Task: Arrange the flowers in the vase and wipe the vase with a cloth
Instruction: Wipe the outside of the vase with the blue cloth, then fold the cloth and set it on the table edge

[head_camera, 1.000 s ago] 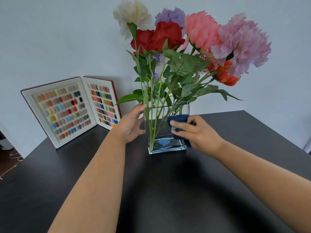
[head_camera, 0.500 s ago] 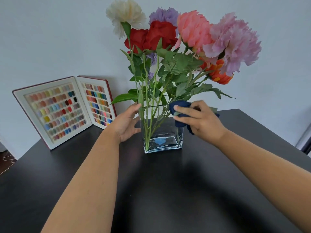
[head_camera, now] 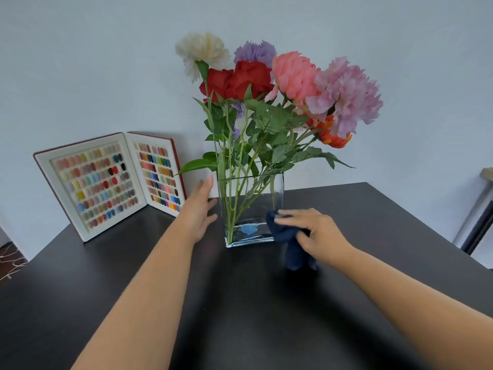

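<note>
Head view: my right hand [head_camera: 317, 233] clamps the blue cloth [head_camera: 290, 244] at the vase's [head_camera: 250, 206] lower right corner, mid-table. Left hand [head_camera: 198, 209], fingers spread, braces its left wall. Wipe lightly so it won't tip; flowers [head_camera: 272, 84] top-heavy. Swatch book [head_camera: 106, 182] at far-left edge, clear.

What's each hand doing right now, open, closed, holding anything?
Left hand: open, flat beside the vase; contact cannot be told.
Right hand: fingers closed on the blue cloth, at the vase's lower right corner.
</note>
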A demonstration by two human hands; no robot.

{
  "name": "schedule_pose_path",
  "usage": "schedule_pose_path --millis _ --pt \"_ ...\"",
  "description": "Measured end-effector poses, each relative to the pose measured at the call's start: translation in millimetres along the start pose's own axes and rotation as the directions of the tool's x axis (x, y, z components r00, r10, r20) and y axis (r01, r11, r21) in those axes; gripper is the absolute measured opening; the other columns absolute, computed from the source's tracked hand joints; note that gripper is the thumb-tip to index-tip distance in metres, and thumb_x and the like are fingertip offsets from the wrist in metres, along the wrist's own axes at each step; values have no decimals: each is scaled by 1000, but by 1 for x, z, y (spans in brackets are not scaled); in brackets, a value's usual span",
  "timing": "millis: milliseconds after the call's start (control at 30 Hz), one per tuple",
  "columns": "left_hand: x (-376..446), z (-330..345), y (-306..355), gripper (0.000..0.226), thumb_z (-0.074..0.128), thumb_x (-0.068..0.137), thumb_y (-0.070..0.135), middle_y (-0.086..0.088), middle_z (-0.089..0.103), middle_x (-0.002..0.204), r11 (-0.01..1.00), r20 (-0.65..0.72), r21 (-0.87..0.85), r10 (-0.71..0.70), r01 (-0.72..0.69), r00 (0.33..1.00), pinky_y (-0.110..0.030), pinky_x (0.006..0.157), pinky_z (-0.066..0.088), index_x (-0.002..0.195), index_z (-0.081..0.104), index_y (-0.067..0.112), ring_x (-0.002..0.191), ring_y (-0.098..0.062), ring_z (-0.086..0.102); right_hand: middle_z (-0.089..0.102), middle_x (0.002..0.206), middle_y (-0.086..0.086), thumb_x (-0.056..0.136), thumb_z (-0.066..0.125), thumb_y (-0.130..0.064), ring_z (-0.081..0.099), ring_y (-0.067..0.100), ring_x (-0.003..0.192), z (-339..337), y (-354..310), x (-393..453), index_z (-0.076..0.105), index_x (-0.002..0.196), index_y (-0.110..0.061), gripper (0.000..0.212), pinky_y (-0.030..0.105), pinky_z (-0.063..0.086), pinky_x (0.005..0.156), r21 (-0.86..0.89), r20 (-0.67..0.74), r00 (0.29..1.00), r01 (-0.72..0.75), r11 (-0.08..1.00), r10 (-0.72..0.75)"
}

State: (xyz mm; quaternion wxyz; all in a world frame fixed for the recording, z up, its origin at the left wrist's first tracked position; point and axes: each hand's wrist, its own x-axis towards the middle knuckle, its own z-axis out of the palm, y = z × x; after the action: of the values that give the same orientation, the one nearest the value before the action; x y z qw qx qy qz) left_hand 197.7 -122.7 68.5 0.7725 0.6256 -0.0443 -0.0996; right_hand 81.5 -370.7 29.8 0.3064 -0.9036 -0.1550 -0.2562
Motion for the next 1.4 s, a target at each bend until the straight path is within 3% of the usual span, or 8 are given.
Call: schedule_pose_path --millis 133,233,367,533,633,733,1067,1400 --pt "-53 20 -35 29 51 97 27 7 54 116 978 -424 -167 46 -128 905 -30 83 44 125 47 30 102 -14 56 71 112 -6 82 59 13 64 11 105 -2 -29 -14 69 112 -24 49 26 52 89 849 21 864 -281 447 503" --pt "-100 52 -60 13 54 92 21 1 63 101 996 -301 -79 17 -42 953 -27 66 44 104 57 25 83 -14 59 73 100 5 82 57 12 67 21 92 2 -52 -29 68 107 -14 38 32 57 78 948 183 823 -293 124 538" --pt "-147 87 -63 31 61 89 43 0 74 101 1000 89 -1 -19 19 996 -26 68 56 108 62 19 90 -15 71 73 104 1 83 61 10 68 18 98 0 -75 -46 70 106 -24 41 34 56 85 855 77 867 -312 415 493" --pt "-177 99 -60 73 75 63 67 10 70 114 991 242 62 104 -123 965 -23 79 55 124 56 30 104 -7 66 61 118 -14 81 71 -8 61 10 106 -11 -91 -64 64 112 -43 48 37 54 91 645 -18 855 -386 659 519" --pt "-183 106 -65 46 75 77 45 11 73 107 982 201 118 123 -148 972 -17 69 54 118 61 30 96 -5 68 54 123 -16 75 71 -13 57 5 109 -19 -94 -79 57 122 -44 58 34 51 95 539 -25 882 -384 749 470" --pt "-183 102 -61 16 62 93 21 3 75 101 983 186 129 106 -131 977 -19 69 53 108 68 23 96 -13 70 51 129 -13 74 74 -15 56 3 111 -20 -92 -99 49 130 -42 67 32 52 93 612 47 887 -389 689 459" --pt "-195 95 -33 24 54 93 32 5 72 113 906 454 334 88 -261 886 -37 96 47 110 70 34 111 -13 64 71 110 2 78 74 -7 67 18 104 -50 -68 -138 49 131 -17 59 28 54 80 936 135 791 -299 184 597" --pt "-227 131 -6 35 47 98 17 23 64 117 694 689 418 180 -587 703 -31 98 43 117 64 41 114 1 56 69 88 -2 65 81 -43 65 16 84 -151 -65 -175 68 75 -15 33 32 50 75 531 151 897 -428 731 415"
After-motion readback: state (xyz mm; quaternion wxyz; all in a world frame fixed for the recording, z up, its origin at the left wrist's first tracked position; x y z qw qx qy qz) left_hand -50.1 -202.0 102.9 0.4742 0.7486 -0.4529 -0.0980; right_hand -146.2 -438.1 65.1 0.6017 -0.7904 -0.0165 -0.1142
